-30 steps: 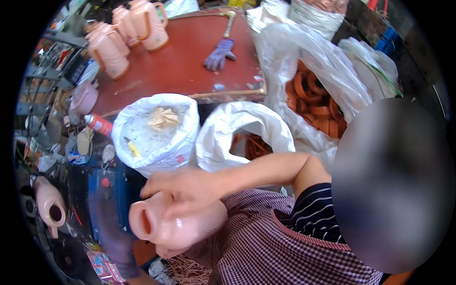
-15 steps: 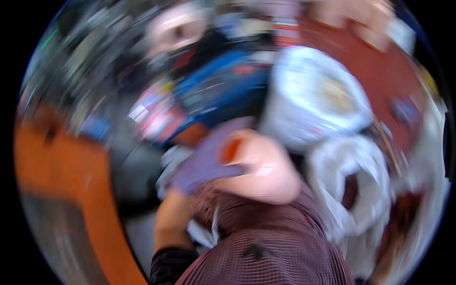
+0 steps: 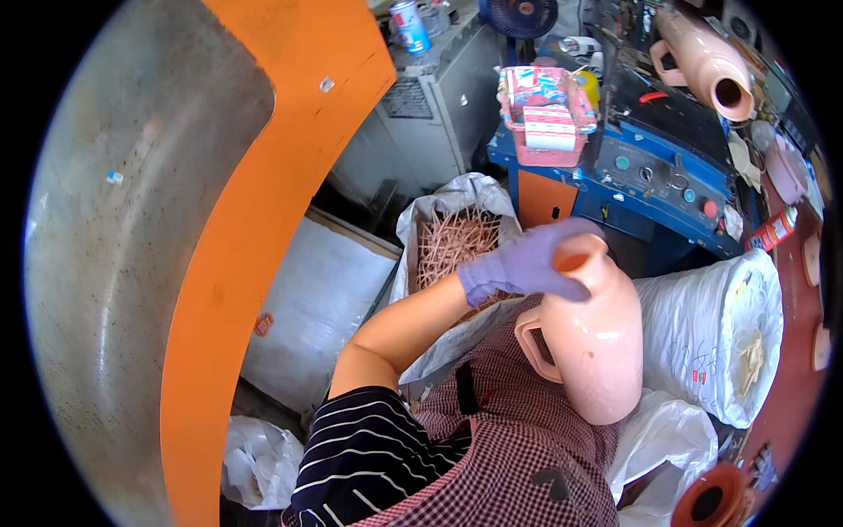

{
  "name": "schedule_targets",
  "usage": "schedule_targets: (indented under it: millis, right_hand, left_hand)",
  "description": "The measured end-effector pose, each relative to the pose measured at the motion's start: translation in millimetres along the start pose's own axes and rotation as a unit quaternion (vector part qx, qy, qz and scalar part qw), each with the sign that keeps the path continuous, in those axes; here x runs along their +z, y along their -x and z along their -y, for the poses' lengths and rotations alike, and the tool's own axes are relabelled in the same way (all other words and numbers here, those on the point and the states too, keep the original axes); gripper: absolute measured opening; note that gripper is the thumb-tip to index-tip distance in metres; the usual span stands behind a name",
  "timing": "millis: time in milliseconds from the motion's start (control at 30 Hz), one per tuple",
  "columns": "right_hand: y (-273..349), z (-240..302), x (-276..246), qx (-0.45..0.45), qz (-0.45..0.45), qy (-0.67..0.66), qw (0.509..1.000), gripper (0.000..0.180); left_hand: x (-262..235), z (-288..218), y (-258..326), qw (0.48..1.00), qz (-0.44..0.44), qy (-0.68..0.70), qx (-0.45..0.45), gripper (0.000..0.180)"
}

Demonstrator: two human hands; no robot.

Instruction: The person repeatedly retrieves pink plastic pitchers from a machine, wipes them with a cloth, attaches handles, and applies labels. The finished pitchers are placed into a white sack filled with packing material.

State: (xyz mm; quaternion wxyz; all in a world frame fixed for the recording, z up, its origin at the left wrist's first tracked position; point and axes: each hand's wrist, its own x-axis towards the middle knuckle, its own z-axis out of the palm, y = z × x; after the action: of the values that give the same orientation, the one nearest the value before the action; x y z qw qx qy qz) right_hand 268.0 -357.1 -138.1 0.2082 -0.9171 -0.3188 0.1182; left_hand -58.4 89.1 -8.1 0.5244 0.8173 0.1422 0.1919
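My left hand (image 3: 537, 263), in a purple knitted glove, grips a glossy pink plastic jug (image 3: 606, 338) round its neck, just below the spout. The jug leans, its mouth up and its base resting near my checked apron. Its looped handle (image 3: 529, 345) faces left, and a small dark mark shows on the body. My right hand is out of view. Behind my left wrist stands a sack (image 3: 413, 230) full of thin pink plastic scraps. A similar pink jug (image 3: 702, 61) lies on its side on a dark surface at the upper right.
An orange-edged machine panel (image 3: 206, 307) curves down the left. Ahead stands a blue machine with a button panel (image 3: 654, 176) and a pink basket (image 3: 549, 145). To the right are a white sack (image 3: 711, 325), a red spray can (image 3: 773, 230) and a red-brown surface (image 3: 790, 369).
The view has swung left, bringing the orange panel and the scrap sack into sight. The jug stays in my left hand, now standing steeper. The earlier frame is blurred.
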Motion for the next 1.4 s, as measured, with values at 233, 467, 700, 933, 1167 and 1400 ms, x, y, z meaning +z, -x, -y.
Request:
schedule_targets:
  millis: [233,467,700,933,1167,1400]
  right_hand:
    - [-13.3,153.5,57.7,-0.131,0.279,-0.135,0.941,0.016]
    - [-12.1,206.7,25.1,-0.131,0.518,-0.436,0.724,0.035]
    - [31.7,124.4,4.8,-0.189,0.330,-0.250,0.891,0.082]
    - [-48.3,139.0,6.5,-0.039,0.142,-0.535,0.832,0.052]
    - [-73.9,237.4,-29.2,-0.323,-0.095,-0.256,0.906,0.052]
    - [-46.7,233.4,-33.0,-0.420,-0.134,-0.244,0.864,0.066]
  left_hand:
    - [-5.6,85.6,75.6,0.920,-0.314,0.204,-0.117,0.064]
    - [-6.3,79.4,143.2,0.749,-0.528,0.340,-0.210,0.057]
    - [20.0,87.0,170.1,0.713,-0.437,0.474,-0.277,0.055]
    - [45.4,85.8,150.4,0.951,-0.282,-0.068,-0.103,0.063]
    - [76.0,50.2,124.8,0.795,-0.283,0.511,-0.163,0.049]
    - [65.7,81.7,119.8,0.730,-0.248,0.609,-0.186,0.043]
